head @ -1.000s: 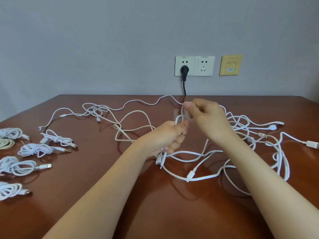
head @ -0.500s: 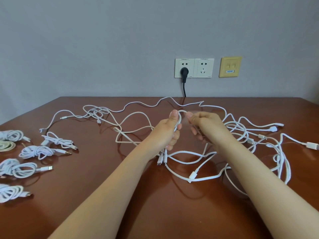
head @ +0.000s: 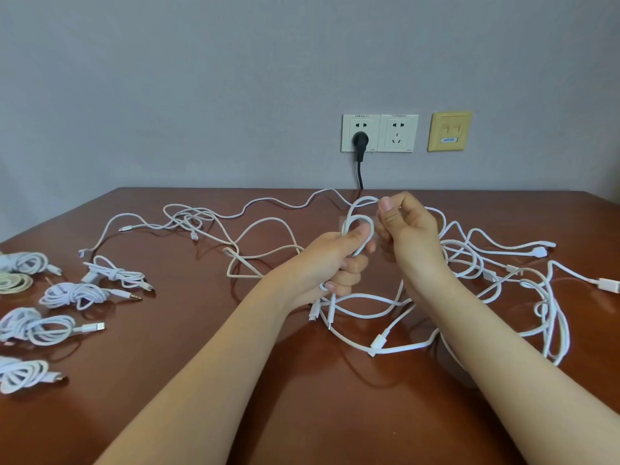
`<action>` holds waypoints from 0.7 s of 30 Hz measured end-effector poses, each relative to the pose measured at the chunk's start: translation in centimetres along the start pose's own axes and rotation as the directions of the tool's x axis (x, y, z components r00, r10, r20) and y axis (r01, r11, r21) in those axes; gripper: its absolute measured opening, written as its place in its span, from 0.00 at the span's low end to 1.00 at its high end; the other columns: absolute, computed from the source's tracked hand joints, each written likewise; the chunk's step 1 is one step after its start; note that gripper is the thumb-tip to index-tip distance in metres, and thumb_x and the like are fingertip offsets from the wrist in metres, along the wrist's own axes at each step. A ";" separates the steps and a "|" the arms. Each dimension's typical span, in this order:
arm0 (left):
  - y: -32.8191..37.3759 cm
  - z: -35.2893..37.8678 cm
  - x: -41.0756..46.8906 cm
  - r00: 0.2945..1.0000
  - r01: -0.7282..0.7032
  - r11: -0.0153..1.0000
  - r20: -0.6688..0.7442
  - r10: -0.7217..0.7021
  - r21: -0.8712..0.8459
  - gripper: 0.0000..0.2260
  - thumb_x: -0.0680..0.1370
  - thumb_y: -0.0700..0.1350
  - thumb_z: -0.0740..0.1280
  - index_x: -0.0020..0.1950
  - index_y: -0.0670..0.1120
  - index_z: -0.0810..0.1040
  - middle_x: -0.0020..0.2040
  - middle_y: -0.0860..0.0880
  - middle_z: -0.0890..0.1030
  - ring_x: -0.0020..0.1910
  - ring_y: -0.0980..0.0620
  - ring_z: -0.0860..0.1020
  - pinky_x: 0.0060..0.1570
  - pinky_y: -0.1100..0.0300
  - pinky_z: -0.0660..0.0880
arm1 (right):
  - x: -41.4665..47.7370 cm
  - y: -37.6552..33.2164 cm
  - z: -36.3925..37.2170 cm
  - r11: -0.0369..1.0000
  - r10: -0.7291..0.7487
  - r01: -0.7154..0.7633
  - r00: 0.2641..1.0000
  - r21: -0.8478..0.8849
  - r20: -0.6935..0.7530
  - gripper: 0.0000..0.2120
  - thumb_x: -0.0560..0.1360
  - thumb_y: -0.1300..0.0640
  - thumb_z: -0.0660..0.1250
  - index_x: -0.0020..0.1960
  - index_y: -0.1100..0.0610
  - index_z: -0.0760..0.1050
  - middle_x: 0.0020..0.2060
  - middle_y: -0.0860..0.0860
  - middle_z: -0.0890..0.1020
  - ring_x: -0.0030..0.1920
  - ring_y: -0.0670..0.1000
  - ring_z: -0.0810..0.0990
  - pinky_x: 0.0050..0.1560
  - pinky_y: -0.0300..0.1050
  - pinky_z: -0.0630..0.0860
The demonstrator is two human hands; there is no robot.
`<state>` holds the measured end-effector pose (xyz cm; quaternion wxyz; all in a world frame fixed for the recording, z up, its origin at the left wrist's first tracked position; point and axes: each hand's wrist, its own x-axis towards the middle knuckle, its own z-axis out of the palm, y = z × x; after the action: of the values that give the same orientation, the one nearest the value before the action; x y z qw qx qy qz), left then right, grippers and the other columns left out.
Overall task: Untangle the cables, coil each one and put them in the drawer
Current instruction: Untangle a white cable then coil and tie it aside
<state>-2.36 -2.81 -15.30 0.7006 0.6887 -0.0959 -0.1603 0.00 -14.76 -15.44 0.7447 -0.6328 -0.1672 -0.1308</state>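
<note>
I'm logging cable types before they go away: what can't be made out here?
Head view:
- The drawer: out of frame.
- The coiled cables at left: cut by the edge.
- The white cable inside the left hand: hidden by fingers.
- The plugs below it: too small to type.

White cables [head: 378,341] sprawled in a loose tangle, centre to right — coiled bundles [head: 73,293] in a row far left

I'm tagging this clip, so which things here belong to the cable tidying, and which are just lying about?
Job: left hand gripping the cable loop; right hand pinching it; tangled cables; coiled bundles on the left.
Lying about: wall sockets; black plug; yellow wall plate; table.
</note>
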 end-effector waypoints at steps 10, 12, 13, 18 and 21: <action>-0.1 -0.2 0.7 0.979 -0.106 0.980 -0.192 0.073 -0.166 0.22 0.81 0.58 0.47 0.34 0.46 0.64 0.21 0.54 0.59 0.17 0.59 0.53 0.17 0.69 0.51 | -0.6 0.3 0.7 0.708 -0.121 0.140 0.990 -0.692 0.077 0.06 0.77 0.60 0.59 0.44 0.57 0.73 0.33 0.51 0.77 0.33 0.49 0.73 0.33 0.35 0.66; 0.0 -0.3 0.9 0.958 -0.150 0.967 -0.271 0.091 -0.205 0.22 0.82 0.57 0.47 0.34 0.47 0.64 0.20 0.54 0.60 0.16 0.59 0.54 0.18 0.69 0.52 | -1.1 0.2 1.1 0.627 -0.182 0.232 0.972 -0.744 0.149 0.09 0.76 0.61 0.58 0.54 0.56 0.74 0.38 0.54 0.80 0.38 0.55 0.76 0.40 0.45 0.70; 0.0 -0.3 1.1 0.949 -0.166 0.965 -0.299 0.101 -0.201 0.21 0.82 0.57 0.48 0.34 0.47 0.65 0.20 0.55 0.60 0.16 0.59 0.55 0.17 0.69 0.52 | -1.3 0.3 1.2 0.583 -0.200 0.266 0.963 -0.768 0.181 0.11 0.77 0.60 0.58 0.57 0.55 0.73 0.40 0.54 0.80 0.41 0.58 0.77 0.41 0.46 0.71; -0.4 -0.7 1.3 0.909 -0.209 0.960 -0.399 0.119 -0.188 0.17 0.82 0.53 0.52 0.38 0.45 0.67 0.20 0.55 0.62 0.16 0.59 0.57 0.18 0.69 0.56 | -1.5 0.5 1.0 0.518 -0.274 0.258 0.953 -0.815 0.127 0.13 0.78 0.56 0.60 0.60 0.52 0.76 0.38 0.55 0.82 0.45 0.60 0.79 0.42 0.46 0.69; -0.2 -0.9 1.0 0.911 -0.251 0.955 -0.374 0.177 -0.159 0.16 0.82 0.51 0.52 0.39 0.44 0.67 0.20 0.54 0.63 0.16 0.59 0.57 0.18 0.69 0.57 | -1.8 0.6 1.3 0.498 -0.250 0.268 0.955 -0.825 0.160 0.12 0.78 0.54 0.60 0.58 0.53 0.77 0.41 0.56 0.83 0.46 0.61 0.79 0.43 0.48 0.71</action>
<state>-1.12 -2.36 -15.65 0.7864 0.6161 -0.0261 0.0358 -1.47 -13.40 -16.53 0.3208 -0.8798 -0.1840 -0.2986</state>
